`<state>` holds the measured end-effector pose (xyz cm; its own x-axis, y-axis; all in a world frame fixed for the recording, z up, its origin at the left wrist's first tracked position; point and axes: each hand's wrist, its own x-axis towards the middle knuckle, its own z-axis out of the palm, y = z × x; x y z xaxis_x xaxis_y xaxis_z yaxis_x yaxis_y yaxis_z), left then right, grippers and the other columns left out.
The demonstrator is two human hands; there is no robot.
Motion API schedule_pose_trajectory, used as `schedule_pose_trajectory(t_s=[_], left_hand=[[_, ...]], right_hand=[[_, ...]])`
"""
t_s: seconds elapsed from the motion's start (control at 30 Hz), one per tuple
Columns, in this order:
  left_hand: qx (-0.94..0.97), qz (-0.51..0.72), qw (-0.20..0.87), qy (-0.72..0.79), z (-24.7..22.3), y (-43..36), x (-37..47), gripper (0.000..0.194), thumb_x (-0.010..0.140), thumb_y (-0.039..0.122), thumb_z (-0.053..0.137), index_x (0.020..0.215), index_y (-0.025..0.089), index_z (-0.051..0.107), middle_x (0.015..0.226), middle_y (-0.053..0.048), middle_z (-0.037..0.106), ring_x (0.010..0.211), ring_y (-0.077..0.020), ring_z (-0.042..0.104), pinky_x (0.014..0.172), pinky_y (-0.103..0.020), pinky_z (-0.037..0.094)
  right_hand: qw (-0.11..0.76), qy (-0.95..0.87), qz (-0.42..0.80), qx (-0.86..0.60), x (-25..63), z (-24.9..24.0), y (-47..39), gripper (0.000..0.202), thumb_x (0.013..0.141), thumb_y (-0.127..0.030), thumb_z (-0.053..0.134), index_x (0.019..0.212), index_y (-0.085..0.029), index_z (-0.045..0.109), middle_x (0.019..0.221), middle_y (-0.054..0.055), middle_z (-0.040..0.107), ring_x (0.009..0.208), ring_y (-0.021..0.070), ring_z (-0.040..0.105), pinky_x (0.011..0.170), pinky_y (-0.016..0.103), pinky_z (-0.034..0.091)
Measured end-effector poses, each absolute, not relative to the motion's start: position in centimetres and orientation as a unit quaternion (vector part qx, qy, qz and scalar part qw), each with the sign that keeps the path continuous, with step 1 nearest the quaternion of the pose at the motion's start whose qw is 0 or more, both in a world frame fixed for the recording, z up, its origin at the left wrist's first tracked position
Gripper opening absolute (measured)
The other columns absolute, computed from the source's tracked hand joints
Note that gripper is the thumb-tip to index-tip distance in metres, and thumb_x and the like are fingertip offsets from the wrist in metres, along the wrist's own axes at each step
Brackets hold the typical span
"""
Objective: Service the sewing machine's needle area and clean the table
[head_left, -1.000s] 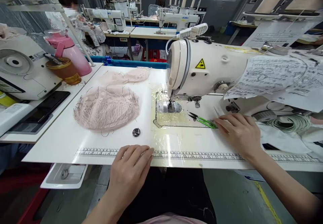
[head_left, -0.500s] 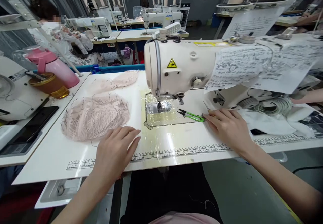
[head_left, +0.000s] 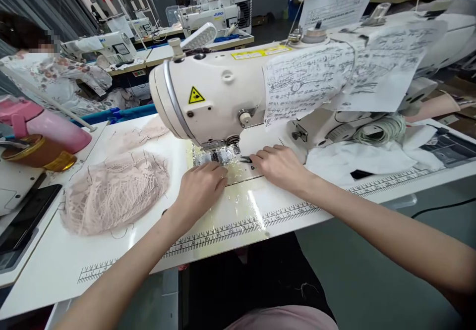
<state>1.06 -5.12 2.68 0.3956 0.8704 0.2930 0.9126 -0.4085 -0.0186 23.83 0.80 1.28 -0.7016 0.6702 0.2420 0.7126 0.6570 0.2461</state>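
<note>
My right hand [head_left: 279,167] is closed over the thread snips [head_left: 245,159]; only their dark blade tips show, pointing left towards the needle area, and the green handles are hidden under the fingers. My left hand [head_left: 204,185] is at the front of the metal needle plate [head_left: 225,156], fingers bent and close together by the presser foot. What its fingertips hold, if anything, is hidden. Above both hands is the head of the white sewing machine [head_left: 219,92]. Left of my left hand lies a pink lace piece [head_left: 115,191] with loose thread ends.
A second pink lace piece [head_left: 137,134] lies behind the first. At the left are a pink bottle [head_left: 55,129], an amber cup [head_left: 37,151] and a dark phone [head_left: 28,218]. White cloth [head_left: 375,156] lies at the right. Beyond sits a person [head_left: 55,77] near other machines.
My right hand has moved left with the snips, which it now covers more fully. My left hand has gone from beside the lace to the needle area. The view has shifted right.
</note>
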Motion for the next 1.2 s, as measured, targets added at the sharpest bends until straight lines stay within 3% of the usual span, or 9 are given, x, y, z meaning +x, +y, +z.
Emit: schedule_pose_trajectory(t_s=[0.1, 0.23, 0.43, 0.53, 0.77, 0.97, 1.07, 1.2], left_hand=[[-0.834, -0.123, 0.12, -0.525, 2.6, -5.9, 0.1, 0.02, 0.097, 0.019, 0.054, 0.097, 0.021, 0.074, 0.092, -0.004, 0.074, 0.073, -0.0187, 0.068, 0.057, -0.028, 0.045], [-0.833, -0.127, 0.136, -0.521, 2.7, -6.9, -0.7, 0.019, 0.098, 0.022, 0.054, 0.098, 0.02, 0.074, 0.093, -0.004, 0.075, 0.075, -0.0187, 0.07, 0.058, -0.029, 0.047], [-0.842, -0.145, 0.145, -0.5, 2.9, -8.0, -1.1, 0.021, 0.099, 0.022, 0.053, 0.096, 0.019, 0.074, 0.092, -0.003, 0.076, 0.072, -0.0184, 0.071, 0.055, -0.03, 0.047], [-0.843, -0.157, 0.138, -0.496, 2.8, -8.9, -1.0, 0.02, 0.099, 0.023, 0.054, 0.097, 0.019, 0.074, 0.094, -0.003, 0.076, 0.073, -0.0179, 0.071, 0.058, -0.029, 0.048], [-0.853, -0.195, 0.133, -0.465, 1.6, -10.7, -0.5, 0.016, 0.099, 0.019, 0.055, 0.098, 0.017, 0.071, 0.094, -0.003, 0.075, 0.079, -0.0179, 0.07, 0.062, -0.03, 0.048], [-0.852, -0.241, 0.145, -0.441, 0.4, -11.0, -0.8, 0.009, 0.092, 0.014, 0.065, 0.1, 0.015, 0.071, 0.095, -0.003, 0.076, 0.082, -0.0181, 0.071, 0.068, -0.032, 0.05], [-0.848, -0.268, 0.161, -0.427, 0.0, -11.1, -1.0, 0.011, 0.089, 0.011, 0.069, 0.099, 0.014, 0.071, 0.093, -0.003, 0.076, 0.083, -0.0178, 0.071, 0.069, -0.031, 0.05], [-0.842, -0.285, 0.162, -0.429, -0.3, -11.3, -1.1, 0.012, 0.088, 0.011, 0.07, 0.099, 0.015, 0.07, 0.093, -0.003, 0.077, 0.082, -0.0175, 0.07, 0.069, -0.031, 0.049]], right_hand=[[0.067, -0.919, -0.151, -0.358, 23.4, 1.4, 1.4, 0.024, 0.085, 0.002, 0.049, 0.08, -0.011, 0.068, 0.082, 0.009, 0.071, 0.074, 0.0171, 0.058, 0.06, 0.031, 0.025], [0.088, -0.921, -0.163, -0.343, 23.3, 1.1, 1.8, 0.027, 0.088, 0.002, 0.045, 0.09, -0.011, 0.069, 0.088, 0.009, 0.071, 0.076, 0.0167, 0.056, 0.06, 0.031, 0.026], [0.112, -0.907, -0.211, -0.346, 24.3, 0.2, 2.0, 0.032, 0.089, 0.003, 0.042, 0.083, -0.012, 0.069, 0.079, 0.008, 0.067, 0.074, 0.0161, 0.054, 0.054, 0.03, 0.023], [0.13, -0.907, -0.221, -0.336, 25.1, -0.3, 1.9, 0.032, 0.09, 0.002, 0.044, 0.087, -0.013, 0.071, 0.088, 0.008, 0.069, 0.078, 0.0161, 0.057, 0.054, 0.028, 0.028], [0.156, -0.926, -0.223, -0.262, 26.2, -0.9, 2.2, 0.031, 0.096, -0.003, 0.048, 0.111, -0.016, 0.072, 0.114, 0.006, 0.072, 0.097, 0.018, 0.064, 0.079, 0.031, 0.047], [0.105, -0.926, -0.218, -0.289, 25.5, -0.1, 2.9, 0.037, 0.092, -0.001, 0.052, 0.116, -0.02, 0.072, 0.107, 0.008, 0.073, 0.096, 0.0206, 0.065, 0.075, 0.032, 0.046], [0.06, -0.928, -0.237, -0.28, 24.9, 0.5, 2.7, 0.037, 0.093, 0.001, 0.048, 0.117, -0.015, 0.071, 0.103, 0.01, 0.073, 0.085, 0.0183, 0.064, 0.073, 0.032, 0.045], [0.001, -0.933, -0.256, -0.252, 24.4, 1.1, 2.1, 0.037, 0.097, -0.001, 0.04, 0.118, -0.009, 0.068, 0.098, 0.011, 0.072, 0.079, 0.018, 0.061, 0.058, 0.031, 0.037]])
